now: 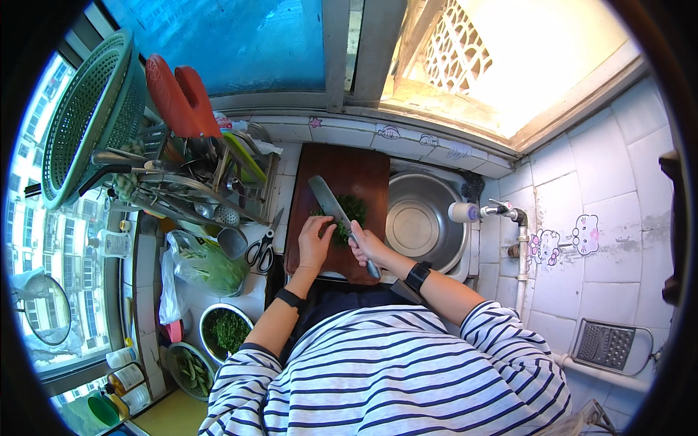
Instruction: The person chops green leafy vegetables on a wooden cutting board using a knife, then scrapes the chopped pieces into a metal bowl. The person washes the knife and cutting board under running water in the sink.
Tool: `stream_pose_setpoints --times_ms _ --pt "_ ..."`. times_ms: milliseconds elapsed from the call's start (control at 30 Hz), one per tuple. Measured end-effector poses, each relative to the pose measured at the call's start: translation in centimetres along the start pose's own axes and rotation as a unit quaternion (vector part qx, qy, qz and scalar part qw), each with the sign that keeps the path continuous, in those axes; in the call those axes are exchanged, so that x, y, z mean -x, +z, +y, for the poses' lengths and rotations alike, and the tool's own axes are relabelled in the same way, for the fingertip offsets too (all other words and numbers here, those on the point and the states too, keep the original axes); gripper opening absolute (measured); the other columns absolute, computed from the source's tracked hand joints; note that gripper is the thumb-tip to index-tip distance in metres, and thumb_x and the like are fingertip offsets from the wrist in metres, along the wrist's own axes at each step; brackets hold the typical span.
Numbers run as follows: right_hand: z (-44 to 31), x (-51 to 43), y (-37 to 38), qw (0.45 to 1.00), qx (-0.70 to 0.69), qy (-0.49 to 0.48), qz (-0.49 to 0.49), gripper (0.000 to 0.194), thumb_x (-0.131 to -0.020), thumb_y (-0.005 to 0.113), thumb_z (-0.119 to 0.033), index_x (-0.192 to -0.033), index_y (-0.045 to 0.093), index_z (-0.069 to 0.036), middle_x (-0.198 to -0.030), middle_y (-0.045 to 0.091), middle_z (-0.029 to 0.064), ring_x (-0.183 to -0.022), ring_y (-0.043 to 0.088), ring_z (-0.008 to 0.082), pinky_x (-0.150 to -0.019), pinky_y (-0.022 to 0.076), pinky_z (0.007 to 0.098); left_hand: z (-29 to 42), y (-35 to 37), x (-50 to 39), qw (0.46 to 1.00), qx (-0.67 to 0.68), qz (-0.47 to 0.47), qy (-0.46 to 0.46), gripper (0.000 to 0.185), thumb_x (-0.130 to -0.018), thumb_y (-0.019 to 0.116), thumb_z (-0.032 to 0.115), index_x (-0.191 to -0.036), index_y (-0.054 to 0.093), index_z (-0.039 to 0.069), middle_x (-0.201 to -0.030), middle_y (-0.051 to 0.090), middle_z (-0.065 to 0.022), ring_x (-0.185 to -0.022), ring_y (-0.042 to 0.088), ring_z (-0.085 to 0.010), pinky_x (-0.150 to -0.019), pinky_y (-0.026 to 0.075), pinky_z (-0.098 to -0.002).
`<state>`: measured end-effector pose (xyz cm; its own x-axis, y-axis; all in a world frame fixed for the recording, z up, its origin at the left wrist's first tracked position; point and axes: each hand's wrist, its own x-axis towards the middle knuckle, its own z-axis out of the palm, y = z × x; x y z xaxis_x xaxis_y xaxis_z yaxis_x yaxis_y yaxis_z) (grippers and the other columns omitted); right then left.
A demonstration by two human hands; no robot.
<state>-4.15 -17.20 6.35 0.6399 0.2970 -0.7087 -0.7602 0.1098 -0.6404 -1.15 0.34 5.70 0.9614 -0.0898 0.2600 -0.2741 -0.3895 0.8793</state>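
My right hand [365,245] is closed around the handle of a cleaver [329,201], whose broad blade slants up to the left over a brown wooden cutting board [343,163]. Chopped green leaves [351,210] lie on the board beneath and beside the blade. My left hand [316,237] is at the blade's left side, thumb and fingertips apart and near the blade; whether the fingertips touch the blade or a bit of leaf, I cannot tell.
Right of the board is a metal basin [414,218] below a tap [499,210]. To the left are black-handled scissors [262,253], a bag of greens [212,267], a bowl of chopped greens [226,329], a colander of green pieces [191,370] and a utensil rack [270,191].
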Motion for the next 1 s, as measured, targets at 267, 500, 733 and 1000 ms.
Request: stream_pose_setpoints --times_ms 267,500,733,1000 --pt "-1.3 0.2 -0.6 0.999 -0.017 -0.004 -0.03 0.067 -0.089 0.032 -0.08 -0.072 0.037 -0.016 -0.052 0.028 -0.0052 -0.038 0.025 0.0081 -0.039 0.0272 0.0268 2.2 0.5 -1.6 0.983 -0.039 -0.019 0.179 0.015 -0.082 0.07 0.0 -0.097 0.07 0.002 -0.098 0.068 -0.0107 -0.092 0.066 -0.0289 -0.079 0.054 -0.0352" --pt "-2.4 0.0 -1.4 0.999 -0.003 -0.025 -0.04 0.066 -0.089 0.031 -0.08 -0.071 0.037 -0.017 -0.052 0.028 -0.0048 -0.038 0.026 0.0089 -0.04 0.0286 0.0275 1.2 -0.4 -0.2 0.967 -0.104 -0.099 0.209 0.012 -0.081 0.068 0.001 -0.092 0.069 0.004 -0.096 0.068 -0.0089 -0.089 0.066 -0.0283 -0.077 0.054 -0.0365" --pt "-3.0 0.0 -1.9 0.999 0.01 -0.028 -0.042 0.066 -0.089 0.033 -0.08 -0.072 0.037 -0.017 -0.052 0.027 -0.0062 -0.039 0.025 0.0074 -0.041 0.0285 0.026 2.0 -1.4 -0.8 0.971 -0.125 -0.056 0.196 0.016 -0.083 0.068 0.004 -0.099 0.069 0.006 -0.096 0.067 -0.0062 -0.09 0.064 -0.0264 -0.077 0.054 -0.036" --pt "-3.1 -0.1 -2.9 0.998 -0.003 -0.022 -0.064 0.065 -0.09 0.033 -0.079 -0.072 0.038 -0.017 -0.054 0.03 -0.0051 -0.04 0.028 0.0085 -0.044 0.0303 0.0267 1.7 -1.5 -0.8 0.959 -0.157 -0.113 0.205 0.017 -0.085 0.066 0.005 -0.101 0.069 0.006 -0.096 0.066 -0.0082 -0.09 0.064 -0.0282 -0.076 0.053 -0.0358"
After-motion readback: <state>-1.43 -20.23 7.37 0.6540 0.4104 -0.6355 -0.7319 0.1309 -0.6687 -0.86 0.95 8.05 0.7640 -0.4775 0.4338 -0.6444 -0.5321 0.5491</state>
